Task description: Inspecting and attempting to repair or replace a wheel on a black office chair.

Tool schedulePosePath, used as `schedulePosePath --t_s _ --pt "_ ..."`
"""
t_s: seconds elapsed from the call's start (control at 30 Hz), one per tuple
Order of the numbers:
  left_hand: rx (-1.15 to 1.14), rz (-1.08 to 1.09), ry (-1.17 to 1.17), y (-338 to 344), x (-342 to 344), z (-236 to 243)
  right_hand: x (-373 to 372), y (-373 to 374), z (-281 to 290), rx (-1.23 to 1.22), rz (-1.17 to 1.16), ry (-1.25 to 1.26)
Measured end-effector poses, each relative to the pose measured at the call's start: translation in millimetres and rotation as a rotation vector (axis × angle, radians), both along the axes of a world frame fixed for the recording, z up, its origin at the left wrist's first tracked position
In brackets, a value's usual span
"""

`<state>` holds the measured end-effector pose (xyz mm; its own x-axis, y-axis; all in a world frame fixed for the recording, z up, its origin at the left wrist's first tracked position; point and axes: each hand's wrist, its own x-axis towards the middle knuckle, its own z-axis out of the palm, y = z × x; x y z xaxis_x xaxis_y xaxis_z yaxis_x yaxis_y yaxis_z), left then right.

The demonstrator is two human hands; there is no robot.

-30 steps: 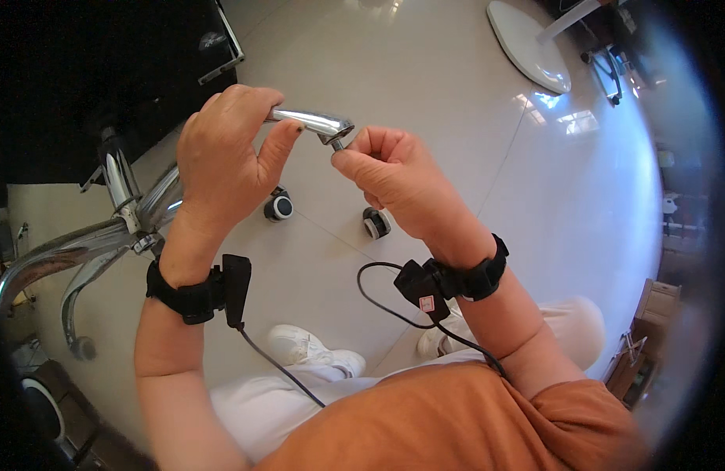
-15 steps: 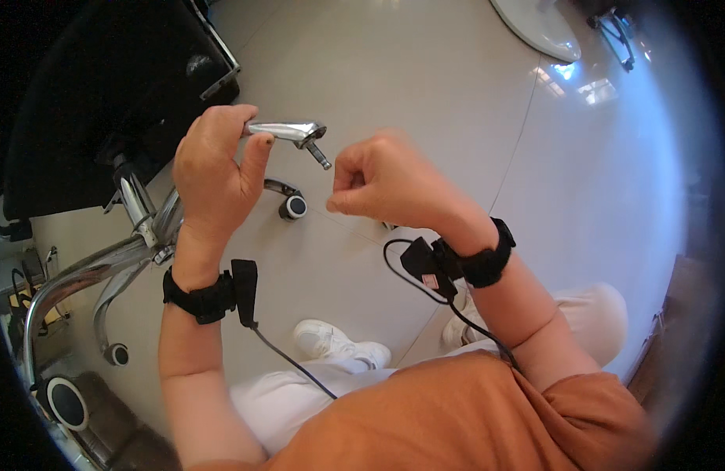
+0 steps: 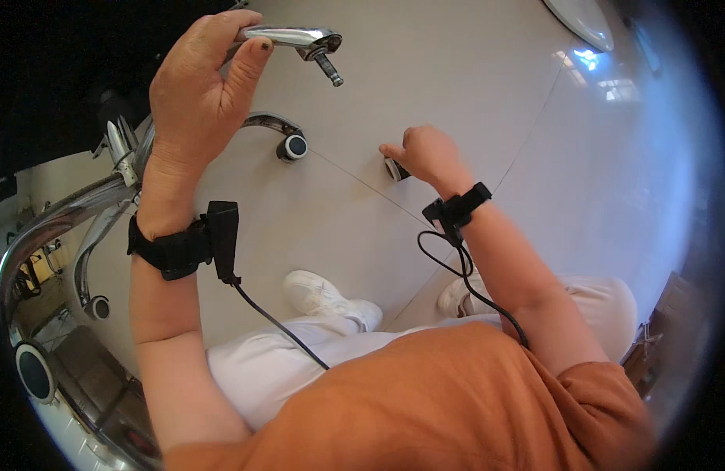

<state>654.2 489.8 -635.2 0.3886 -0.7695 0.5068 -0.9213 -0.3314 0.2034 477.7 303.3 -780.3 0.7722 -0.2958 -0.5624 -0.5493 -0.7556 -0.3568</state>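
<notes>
A chair with a black panel and a chrome star base (image 3: 87, 200) lies tipped at the left. My left hand (image 3: 193, 94) is closed round one chrome chair leg (image 3: 295, 35), near its tip. A bare metal pin (image 3: 328, 69) sticks out of that tip, with no wheel on it. Low over the floor, my right hand (image 3: 433, 157) is at a dark caster wheel (image 3: 394, 168) with a pale rim. Its thumb points out over the wheel. The other fingers are hidden, so whether they grip the wheel cannot be seen.
Another leg carries a caster (image 3: 292, 147) near the middle, and further casters (image 3: 35, 370) show at the left. A white rounded base (image 3: 582, 22) stands at the upper right. Black wrist straps (image 3: 170, 247) with cables are on both forearms. White shoes (image 3: 323, 294) rest on the floor.
My right hand has left the metal pin and gone down to the caster wheel on the floor. My left hand keeps its hold on the chair leg. The view has shifted.
</notes>
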Motion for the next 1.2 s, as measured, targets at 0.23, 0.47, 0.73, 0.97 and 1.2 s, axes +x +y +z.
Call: schedulePosePath --t_s 0.23,0.47,0.73,0.97,1.2 --pt "0.018 0.013 0.043 1.5 1.7 -1.8 -41.4 21.2 -61.8 -0.123 -0.143 -0.059" --pt "0.024 0.051 0.018 3.9 5.6 -2.9 -24.9 5.8 -54.3 0.482 -0.238 -0.153" --pt "-0.229 -0.055 -0.030 -14.2 2.6 -3.7 7.3 21.3 0.9 1.676 -0.431 -0.281" --pt "-0.064 -0.005 -0.079 -1.2 -2.2 1.3 15.7 43.0 27.8 2.418 -0.318 -0.019" --pt "-0.040 0.012 -0.055 -3.5 -4.9 6.5 19.3 48.7 33.1 2.575 -0.251 -0.008"
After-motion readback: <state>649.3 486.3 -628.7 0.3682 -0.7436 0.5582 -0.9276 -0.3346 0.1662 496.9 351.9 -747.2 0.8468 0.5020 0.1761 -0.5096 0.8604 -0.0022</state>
